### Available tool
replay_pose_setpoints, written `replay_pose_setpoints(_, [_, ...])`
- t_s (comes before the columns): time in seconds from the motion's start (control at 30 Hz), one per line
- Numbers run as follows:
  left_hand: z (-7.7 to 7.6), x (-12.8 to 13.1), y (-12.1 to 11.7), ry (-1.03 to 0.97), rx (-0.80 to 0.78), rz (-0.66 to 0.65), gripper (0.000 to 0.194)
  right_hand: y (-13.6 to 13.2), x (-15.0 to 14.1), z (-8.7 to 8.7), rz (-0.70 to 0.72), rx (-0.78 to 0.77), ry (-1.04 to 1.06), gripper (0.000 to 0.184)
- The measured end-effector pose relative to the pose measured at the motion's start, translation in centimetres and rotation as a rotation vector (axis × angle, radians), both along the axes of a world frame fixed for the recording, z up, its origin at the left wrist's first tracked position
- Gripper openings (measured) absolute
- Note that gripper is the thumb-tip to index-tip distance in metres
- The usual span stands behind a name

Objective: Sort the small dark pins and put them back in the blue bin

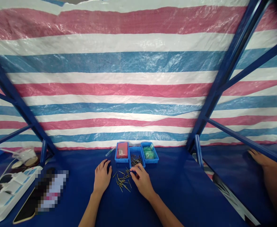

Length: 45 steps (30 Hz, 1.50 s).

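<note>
My left hand lies on the blue tabletop with its fingers stretched out and slightly apart, left of a loose pile of thin brass-coloured and dark metal bits. They look like small drill bits, though their exact kind is too small to tell. My right hand is at the pile's right side, thumb and forefinger curled towards each other; what is between them cannot be made out. Just behind it stands a blue bin with more dark metal bits. Left of that, a blue bin holds a red packet; to the right, another holds green packets.
A small clear tube lies behind my left hand. At left are a white power strip with plugs and cables, and a phone. Blue frame posts flank a striped sheet. Another person's hand rests at far right.
</note>
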<state>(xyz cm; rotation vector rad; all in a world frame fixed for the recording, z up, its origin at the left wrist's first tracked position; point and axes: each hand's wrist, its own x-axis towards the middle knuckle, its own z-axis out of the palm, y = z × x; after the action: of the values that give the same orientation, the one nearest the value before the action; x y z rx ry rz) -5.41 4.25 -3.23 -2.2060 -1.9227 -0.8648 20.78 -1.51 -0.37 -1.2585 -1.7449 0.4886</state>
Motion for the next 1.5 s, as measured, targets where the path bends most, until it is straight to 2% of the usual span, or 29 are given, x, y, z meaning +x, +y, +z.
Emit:
replay_pose_setpoints(0.17, [0.3,0.1,-0.1,-0.001,0.002,-0.002,0.035,0.0,0.0,0.1,0.069,-0.014,-0.057,0.021])
replay_pose_setpoints(0.33, [0.4,0.1,-0.2,0.0,0.001,-0.009,0.035,-0.2,-0.4,0.0,0.12,-0.065,-0.156,0.013])
replay_pose_setpoints(0.43, [0.2,0.0,-0.1,0.013,0.0,-0.009,0.036,-0.4,-0.5,0.1,0.143,-0.076,-0.232,0.018])
replay_pose_setpoints(0.53, [0.0,-0.1,0.0,0.022,0.0,-0.004,0.036,-0.4,-0.5,0.2,0.155,-0.092,-0.264,0.01])
replay_pose_setpoints(0.63, [0.1,0.0,-0.1,0.022,-0.001,-0.002,0.035,-0.4,-0.4,0.2,0.168,-0.088,-0.247,0.003])
replay_pose_setpoints(0.93, [-0.1,0.0,0.1,0.025,0.016,-0.009,0.035,-0.5,-0.3,0.3,0.17,-0.076,-0.241,0.006])
replay_pose_setpoints(1.3, [-0.4,-0.2,0.2,0.013,0.019,-0.015,0.035,-0.3,-0.3,-0.3,0.08,-0.168,-0.052,0.01])
replay_pose_setpoints(1.5, [-0.6,-0.2,0.3,0.009,0.018,-0.016,0.034,0.0,-0.2,-0.9,0.019,-0.083,-0.023,0.012])
